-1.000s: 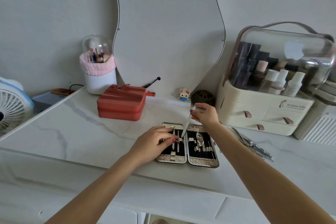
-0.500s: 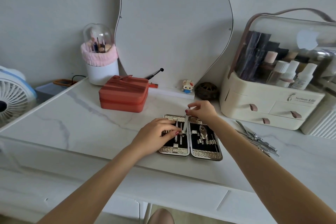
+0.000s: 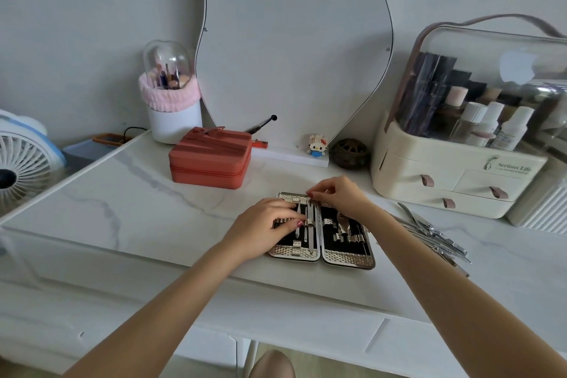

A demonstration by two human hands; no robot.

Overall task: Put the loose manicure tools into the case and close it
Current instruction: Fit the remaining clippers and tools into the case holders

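Note:
The manicure case (image 3: 348, 259) lies open flat on the marble table, silver-rimmed with black lining and metal loops. My left hand (image 3: 260, 228) rests on its left half, fingertips pressing a loop beside the seated tools. My right hand (image 3: 337, 195) pinches the top end of a slim metal tool (image 3: 310, 232) that lies down the left half, near the hinge. Several loose metal tools (image 3: 431, 235) lie in a pile on the table to the right of the case.
A coral zip box (image 3: 210, 159) stands behind left of the case. A cream cosmetics organiser (image 3: 460, 175) with a clear lid fills the back right. A brush holder (image 3: 171, 101), wavy mirror (image 3: 291, 40), small figurine (image 3: 317, 144), dark ball (image 3: 351, 152) and fan (image 3: 21, 159) line the back and left.
My right hand has lowered the slim tool from tilted above the case down into the left half. My left hand has stayed on the case. The camera has shifted closer.

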